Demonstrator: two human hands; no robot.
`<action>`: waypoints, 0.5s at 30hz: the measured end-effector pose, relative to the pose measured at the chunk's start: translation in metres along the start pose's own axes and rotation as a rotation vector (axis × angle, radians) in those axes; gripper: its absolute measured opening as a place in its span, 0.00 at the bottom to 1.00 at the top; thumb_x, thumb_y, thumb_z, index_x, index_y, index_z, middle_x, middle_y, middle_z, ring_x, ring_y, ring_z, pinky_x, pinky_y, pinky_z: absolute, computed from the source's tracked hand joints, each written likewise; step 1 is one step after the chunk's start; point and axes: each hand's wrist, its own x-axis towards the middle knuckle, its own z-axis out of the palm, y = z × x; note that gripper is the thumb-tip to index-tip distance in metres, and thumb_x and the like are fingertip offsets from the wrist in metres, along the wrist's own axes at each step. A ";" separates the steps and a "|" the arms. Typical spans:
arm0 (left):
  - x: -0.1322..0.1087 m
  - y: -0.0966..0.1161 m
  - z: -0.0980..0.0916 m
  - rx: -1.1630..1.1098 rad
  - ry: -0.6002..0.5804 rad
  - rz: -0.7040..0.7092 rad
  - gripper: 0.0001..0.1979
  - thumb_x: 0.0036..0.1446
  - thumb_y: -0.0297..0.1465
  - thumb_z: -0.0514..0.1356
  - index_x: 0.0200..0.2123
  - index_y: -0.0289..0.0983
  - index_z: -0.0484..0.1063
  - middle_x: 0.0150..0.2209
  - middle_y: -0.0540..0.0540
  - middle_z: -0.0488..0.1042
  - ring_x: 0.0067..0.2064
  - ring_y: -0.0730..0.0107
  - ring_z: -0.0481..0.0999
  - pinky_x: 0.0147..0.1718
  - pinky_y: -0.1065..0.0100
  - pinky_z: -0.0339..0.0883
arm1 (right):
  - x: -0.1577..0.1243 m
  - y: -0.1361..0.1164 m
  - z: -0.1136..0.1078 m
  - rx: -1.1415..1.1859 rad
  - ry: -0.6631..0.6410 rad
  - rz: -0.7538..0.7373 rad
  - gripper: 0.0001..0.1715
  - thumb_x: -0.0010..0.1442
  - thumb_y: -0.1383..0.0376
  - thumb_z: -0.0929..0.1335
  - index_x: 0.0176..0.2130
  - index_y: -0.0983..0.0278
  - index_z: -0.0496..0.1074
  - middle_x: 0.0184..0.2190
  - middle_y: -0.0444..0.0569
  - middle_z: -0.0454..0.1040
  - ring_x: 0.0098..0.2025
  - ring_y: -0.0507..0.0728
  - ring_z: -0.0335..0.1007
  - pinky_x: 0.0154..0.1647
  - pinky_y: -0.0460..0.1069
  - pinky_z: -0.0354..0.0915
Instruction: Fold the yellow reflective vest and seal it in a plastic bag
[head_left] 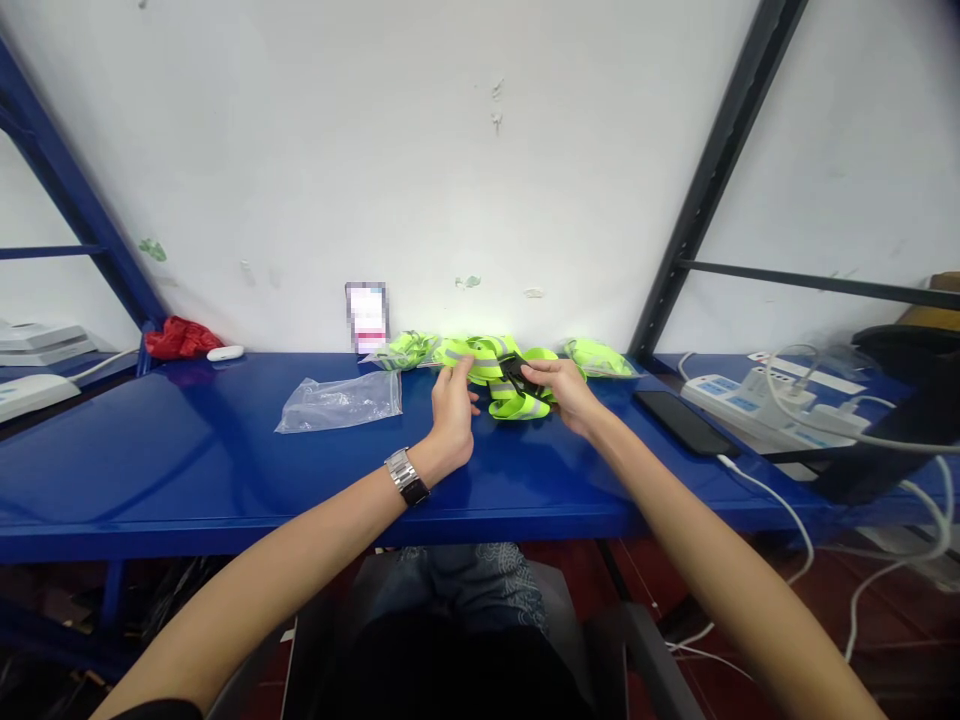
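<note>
A neon-yellow reflective strap harness [519, 408] with grey stripes and a black part [516, 372] lies bunched on the blue table. My left hand [452, 412], with a metal watch on its wrist, pinches the harness's left end. Closed on the black part from the right is my right hand [567, 388], its fingertips partly hidden. Behind the harness on the left rests a bagged yellow bundle [405, 350]. Another bagged yellow bundle [598, 357] is at the right, near the wall. A clear plastic bag [341, 402] lies flat left of my left hand.
A phone [367, 316] leans against the wall, its screen blurred. At the right are a black phone [684, 422] on a white cable and white power strips [750, 405]. A red cloth [182, 339] and a white case [226, 353] sit back left. Metal posts flank the table.
</note>
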 end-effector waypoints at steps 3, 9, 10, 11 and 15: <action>0.000 0.002 0.003 -0.151 -0.195 0.028 0.17 0.53 0.42 0.66 0.41 0.39 0.70 0.38 0.50 0.74 0.32 0.74 0.74 0.27 0.73 0.65 | -0.001 0.002 -0.002 -0.130 -0.122 -0.066 0.16 0.45 0.57 0.76 0.32 0.66 0.81 0.19 0.43 0.72 0.17 0.48 0.57 0.12 0.43 0.49; 0.005 0.006 0.013 -0.276 -0.134 -0.008 0.11 0.50 0.27 0.67 0.36 0.37 0.69 0.38 0.48 0.77 0.40 0.69 0.78 0.41 0.67 0.72 | -0.002 -0.009 -0.003 -0.401 -0.327 -0.144 0.17 0.53 0.54 0.72 0.31 0.66 0.80 0.16 0.40 0.63 0.16 0.47 0.49 0.19 0.46 0.57; 0.008 0.009 0.016 -0.296 -0.090 -0.014 0.10 0.51 0.24 0.66 0.34 0.37 0.68 0.36 0.48 0.77 0.39 0.70 0.78 0.41 0.68 0.72 | -0.004 -0.011 -0.003 -0.455 -0.305 -0.162 0.16 0.54 0.55 0.71 0.33 0.66 0.80 0.18 0.42 0.66 0.18 0.49 0.54 0.23 0.48 0.62; 0.012 0.011 0.019 -0.315 -0.033 -0.015 0.10 0.51 0.21 0.64 0.33 0.37 0.67 0.33 0.50 0.76 0.37 0.72 0.78 0.40 0.69 0.72 | -0.007 -0.013 -0.002 -0.508 -0.228 -0.210 0.15 0.55 0.57 0.71 0.35 0.65 0.80 0.21 0.45 0.70 0.21 0.51 0.61 0.28 0.50 0.65; 0.028 0.020 0.035 -0.333 0.196 -0.014 0.12 0.51 0.16 0.59 0.31 0.37 0.62 0.28 0.54 0.70 0.30 0.77 0.75 0.36 0.73 0.71 | -0.038 -0.008 0.015 -0.541 0.337 -0.516 0.16 0.57 0.60 0.68 0.42 0.64 0.77 0.36 0.55 0.77 0.37 0.60 0.71 0.43 0.56 0.68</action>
